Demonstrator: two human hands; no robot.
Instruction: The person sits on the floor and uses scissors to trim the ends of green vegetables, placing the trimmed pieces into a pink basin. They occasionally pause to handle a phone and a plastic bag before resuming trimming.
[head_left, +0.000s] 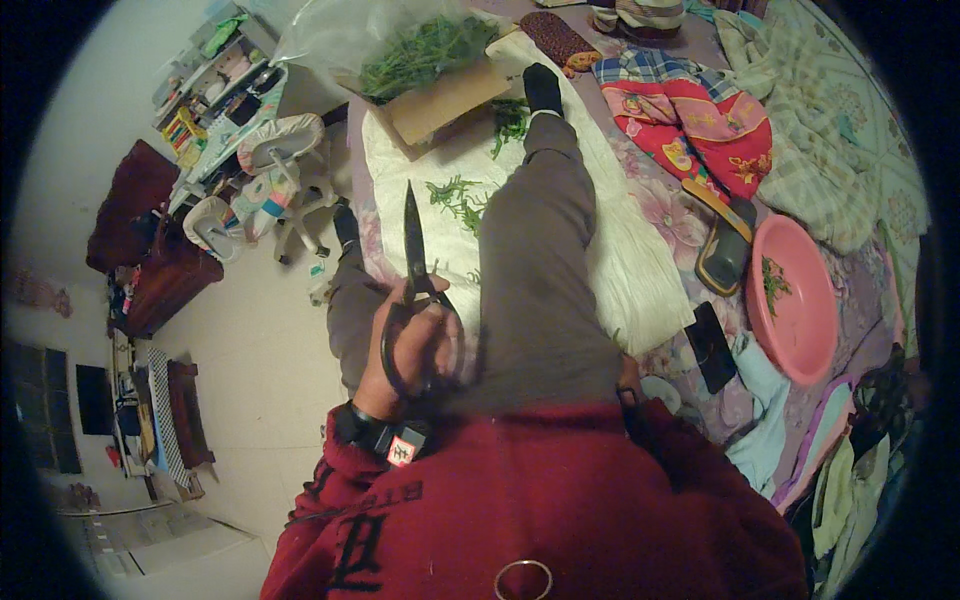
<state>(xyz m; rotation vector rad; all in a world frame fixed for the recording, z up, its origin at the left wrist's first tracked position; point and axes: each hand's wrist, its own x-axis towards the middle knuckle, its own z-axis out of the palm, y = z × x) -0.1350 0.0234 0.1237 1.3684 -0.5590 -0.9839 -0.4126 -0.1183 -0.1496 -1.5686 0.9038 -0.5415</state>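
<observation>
My left hand [420, 345] is closed around the handles of black scissors [414, 235], whose blades point away from me. The blades look closed together. Beside my thigh, only a small part of my right hand [628, 376] shows; its fingers are hidden. Beyond the scissors, loose green sprigs [460, 203] lie on a white woven sheet [640, 260]. A cardboard box [448, 105] at the far side holds a heap of green sprigs [430, 55]. To the right, a pink basin [812, 325] has a few greens [774, 284] in it.
My legs [535, 270] stretch across the sheet. A black phone [709, 348] and a dark device with a handle [727, 255] lie near the basin. Red patterned cloth [690, 130] and clothes [765, 400] lie at right. A white swivel chair [280, 150] stands left.
</observation>
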